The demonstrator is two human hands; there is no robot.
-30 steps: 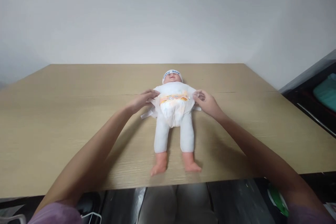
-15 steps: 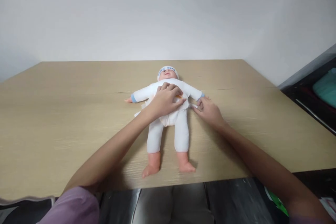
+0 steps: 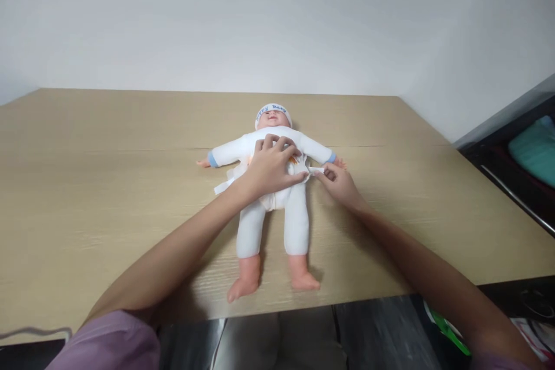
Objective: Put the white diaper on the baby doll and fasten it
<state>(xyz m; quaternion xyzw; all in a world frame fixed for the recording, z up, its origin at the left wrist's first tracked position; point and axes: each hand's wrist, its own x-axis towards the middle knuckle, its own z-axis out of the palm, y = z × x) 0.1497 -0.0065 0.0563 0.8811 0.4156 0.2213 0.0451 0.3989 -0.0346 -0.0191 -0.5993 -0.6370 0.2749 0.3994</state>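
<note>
On the table [image 3: 108,196] before you, a doll [image 3: 296,221] lies on its back, roughly in the middle, its head towards the wall [image 3: 260,23] and its bare feet near the edge closest to you. It wears a white suit with blue cuffs and a white cap [image 3: 273,108] with blue lettering. Its arms are stretched out to both sides, and its legs lie slightly apart. A white diaper [image 3: 276,201] sits around its hips, with a bit of orange print showing beside your fingers.

Your left hand [image 3: 277,163] rests palm down across the front of the diaper, its fingers bent and a little spread, the thumb reaching over to the right. It covers much of the doll's middle. Your right hand [image 3: 341,184] is just beside the doll's hip, with thumb and forefinger pinching the end of a white tab [image 3: 316,170] that sticks out from the diaper towards you on that side. The doll's hand on that side shows right behind your knuckles.

Out to the left of the diaper, another white strip [image 3: 224,186] stands out loose, close to your left forearm. Below the table edge, you can see your grey trousers [image 3: 260,344], with a green object [image 3: 451,332] on the right.
</note>
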